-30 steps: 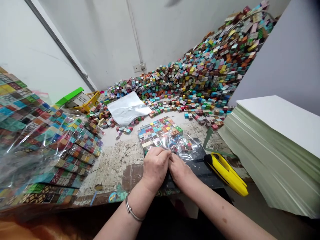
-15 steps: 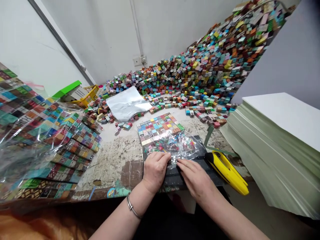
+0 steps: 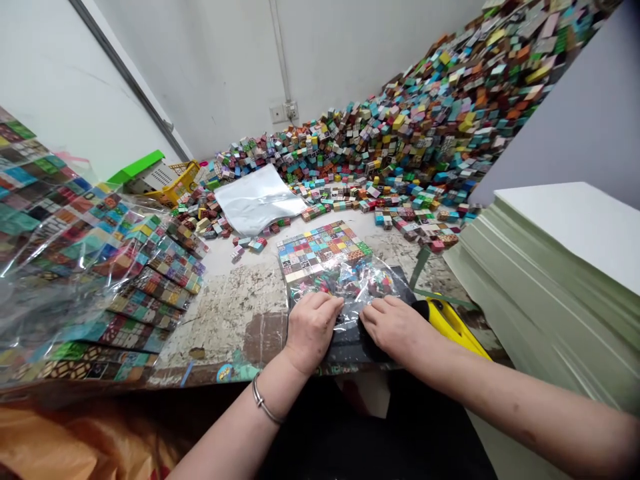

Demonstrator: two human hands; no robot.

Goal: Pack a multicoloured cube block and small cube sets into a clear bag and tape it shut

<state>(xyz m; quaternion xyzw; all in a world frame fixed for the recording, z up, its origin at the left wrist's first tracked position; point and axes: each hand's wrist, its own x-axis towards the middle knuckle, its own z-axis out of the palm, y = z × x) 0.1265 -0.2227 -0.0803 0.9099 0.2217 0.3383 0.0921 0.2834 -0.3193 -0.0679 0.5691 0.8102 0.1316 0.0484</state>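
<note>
A clear plastic bag (image 3: 357,283) with small colourful pieces showing through it lies in front of me. Its near part rests over a black board (image 3: 350,352) at the table edge. My left hand (image 3: 314,330) is closed, thumb and fingers pinching the near edge of the bag. Opposite it, my right hand (image 3: 393,327) has its fingers curled down onto the same edge, a small gap away. Just beyond the bag is a flat block of patterned cubes (image 3: 320,247) in many colours; whether the bag covers part of it I cannot tell.
A yellow-handled tool (image 3: 455,327) lies partly behind my right forearm. Tall green-white sheets (image 3: 530,267) stand at right. Loose cubes (image 3: 390,147) are heaped along the wall, with a silvery sheet (image 3: 257,200) before them. Plastic-wrapped cube blocks (image 3: 100,267) fill the left, near a yellow basket (image 3: 183,183).
My right hand has curled its stretched fingers onto the bag's edge, and its forearm has swung outward over the yellow tool. My left hand stays at the bag.
</note>
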